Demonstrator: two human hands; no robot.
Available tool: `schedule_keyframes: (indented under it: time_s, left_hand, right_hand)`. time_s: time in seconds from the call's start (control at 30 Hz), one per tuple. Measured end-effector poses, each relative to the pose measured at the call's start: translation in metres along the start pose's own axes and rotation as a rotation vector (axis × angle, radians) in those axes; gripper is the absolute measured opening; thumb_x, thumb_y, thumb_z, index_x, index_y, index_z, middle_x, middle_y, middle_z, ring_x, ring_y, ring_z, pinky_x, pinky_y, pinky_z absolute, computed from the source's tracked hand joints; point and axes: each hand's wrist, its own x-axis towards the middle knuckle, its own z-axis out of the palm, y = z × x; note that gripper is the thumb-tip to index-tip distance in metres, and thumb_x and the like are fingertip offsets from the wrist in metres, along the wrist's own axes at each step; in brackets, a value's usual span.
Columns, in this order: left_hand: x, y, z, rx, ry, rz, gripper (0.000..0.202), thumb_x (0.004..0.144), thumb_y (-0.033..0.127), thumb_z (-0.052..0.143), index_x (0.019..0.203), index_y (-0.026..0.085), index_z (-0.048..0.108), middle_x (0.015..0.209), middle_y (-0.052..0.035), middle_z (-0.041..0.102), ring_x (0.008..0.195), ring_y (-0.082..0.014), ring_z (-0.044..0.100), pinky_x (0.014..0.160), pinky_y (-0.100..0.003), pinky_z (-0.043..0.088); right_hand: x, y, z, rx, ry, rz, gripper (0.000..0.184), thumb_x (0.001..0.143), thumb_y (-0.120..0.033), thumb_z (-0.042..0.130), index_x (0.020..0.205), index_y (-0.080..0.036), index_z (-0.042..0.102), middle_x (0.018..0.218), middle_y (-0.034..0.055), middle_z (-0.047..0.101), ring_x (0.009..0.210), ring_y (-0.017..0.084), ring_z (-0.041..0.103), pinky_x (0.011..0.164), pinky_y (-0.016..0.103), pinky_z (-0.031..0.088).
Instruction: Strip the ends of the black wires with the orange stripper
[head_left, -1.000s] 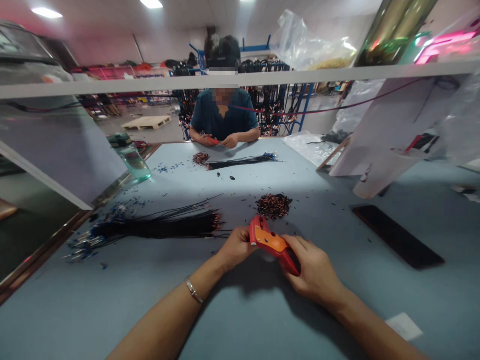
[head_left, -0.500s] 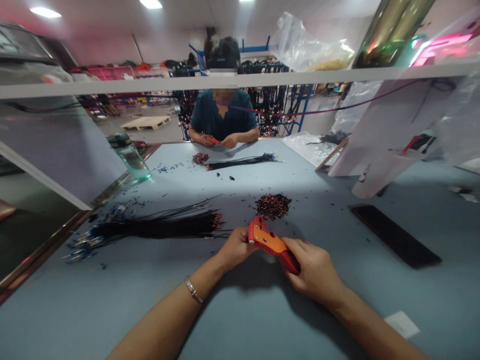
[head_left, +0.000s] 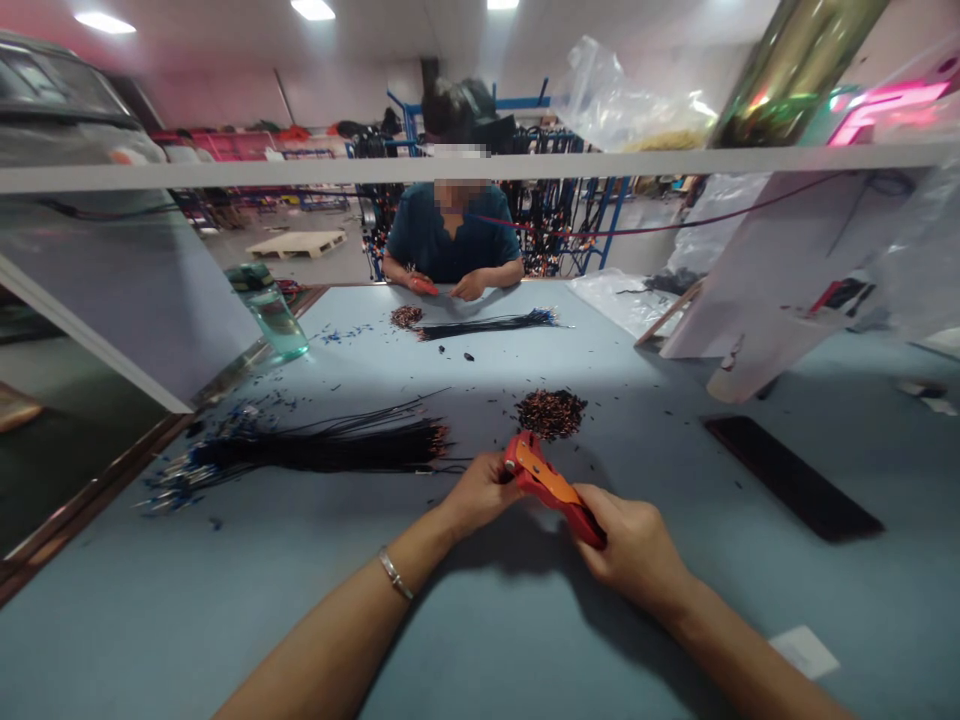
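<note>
My right hand (head_left: 630, 540) is wrapped round the handles of a red and orange wire stripper (head_left: 551, 480), held above the table. At the head of the tool, my left hand (head_left: 484, 490) has its fingers pinched together; what lies between them is hidden. Left of that hand lies a bundle of black wires (head_left: 337, 445), copper-coloured ends to the right and blue and silver ends to the left. Just beyond the stripper's head is a pile of short black and copper-coloured offcuts (head_left: 551, 412).
A black phone (head_left: 791, 475) lies to the right, a white cup with tools (head_left: 757, 350) behind it. A water bottle (head_left: 277, 320) stands at the left edge. Opposite, a person (head_left: 454, 235) holds a red tool near another wire bundle (head_left: 487, 325). A shelf (head_left: 375, 172) spans the table.
The wire stripper has turned slightly in my right hand and its head has shifted a little to the right. My left hand has moved slightly along with it. The camera view has shifted a little.
</note>
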Motion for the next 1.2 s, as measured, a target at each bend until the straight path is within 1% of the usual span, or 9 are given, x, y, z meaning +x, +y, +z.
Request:
schedule_keyframes:
  time_s: [0.1,0.17,0.27,0.5,0.63,0.73,0.97,1.1,1.2]
  left_hand:
    - [0.001,0.0,0.002,0.025,0.02,0.019,0.043,0.074,0.051,0.063,0.081,0.01,0.071,0.08,-0.0074,0.071,0.075,-0.0193,0.063,0.075,-0.027,0.048]
    - [0.001,0.0,0.004,0.085,0.072,0.041,0.044,0.076,0.051,0.06,0.083,0.009,0.071,0.078,-0.0071,0.071,0.073,-0.0189,0.062,0.072,-0.026,0.047]
    - [0.0,0.0,0.007,0.18,0.129,0.067,0.036,0.077,0.044,0.058,0.085,0.01,0.07,0.076,-0.0055,0.07,0.072,-0.0178,0.06,0.068,-0.024,0.046]
    - [-0.003,-0.001,0.005,0.286,0.165,0.024,0.014,0.07,0.023,0.061,0.066,0.01,0.061,0.062,-0.0012,0.059,0.057,-0.0098,0.048,0.055,-0.02,0.038]
    - [-0.004,-0.001,0.005,0.279,0.163,-0.002,0.016,0.071,0.025,0.062,0.066,0.01,0.06,0.061,-0.0007,0.057,0.057,-0.0095,0.046,0.055,-0.02,0.038]
    - [-0.004,-0.001,0.006,0.248,0.186,-0.029,0.02,0.07,0.029,0.066,0.069,0.009,0.063,0.061,-0.0014,0.059,0.059,-0.0109,0.049,0.056,-0.02,0.039]
    - [-0.003,0.003,0.008,0.201,0.214,-0.047,0.022,0.069,0.031,0.069,0.072,0.01,0.065,0.064,-0.0023,0.063,0.063,-0.0129,0.054,0.059,-0.021,0.042]
    - [-0.004,0.002,0.008,0.213,0.207,-0.034,0.019,0.069,0.028,0.067,0.075,0.01,0.066,0.067,-0.003,0.064,0.063,-0.0127,0.054,0.06,-0.021,0.042]
    - [-0.003,0.001,0.008,0.22,0.196,-0.026,0.018,0.068,0.027,0.068,0.072,0.01,0.065,0.065,-0.0024,0.063,0.061,-0.0122,0.053,0.058,-0.021,0.042]
  right_hand:
    - [0.001,0.0,-0.001,0.053,0.005,0.034,0.026,0.076,-0.018,0.045,0.1,-0.017,0.054,0.081,0.0067,0.07,0.063,0.02,0.067,0.057,0.028,0.049]
    - [0.002,0.001,-0.003,0.079,0.025,0.067,0.031,0.076,-0.022,0.048,0.107,-0.018,0.052,0.09,0.0087,0.069,0.073,0.021,0.067,0.064,0.03,0.05]
    - [0.004,0.001,-0.006,0.047,0.044,0.09,0.037,0.077,-0.024,0.049,0.113,-0.017,0.05,0.097,0.0116,0.067,0.081,0.025,0.065,0.071,0.036,0.051]
    - [0.004,0.002,-0.002,-0.039,-0.105,0.039,0.044,0.068,-0.017,0.05,0.112,-0.015,0.053,0.098,0.0132,0.066,0.083,0.028,0.062,0.074,0.043,0.049]
    - [0.003,0.003,-0.002,-0.016,-0.152,0.05,0.048,0.067,-0.017,0.052,0.114,-0.014,0.052,0.101,0.0138,0.065,0.087,0.029,0.061,0.076,0.044,0.049]
    - [0.003,0.002,-0.003,0.008,-0.174,0.069,0.049,0.068,-0.022,0.057,0.116,-0.016,0.051,0.104,0.0132,0.064,0.09,0.029,0.06,0.079,0.044,0.048]
    - [0.002,0.001,0.001,-0.007,-0.1,0.052,0.051,0.076,-0.033,0.058,0.123,-0.016,0.047,0.103,0.0141,0.063,0.088,0.029,0.06,0.076,0.045,0.049]
    - [0.0,0.0,0.007,-0.047,-0.04,0.023,0.051,0.079,-0.024,0.052,0.129,-0.014,0.043,0.108,0.0165,0.06,0.094,0.031,0.058,0.079,0.047,0.049]
    - [0.0,-0.001,0.012,-0.09,0.01,0.023,0.058,0.075,-0.016,0.049,0.132,-0.014,0.039,0.109,0.0171,0.058,0.095,0.032,0.057,0.08,0.049,0.049]
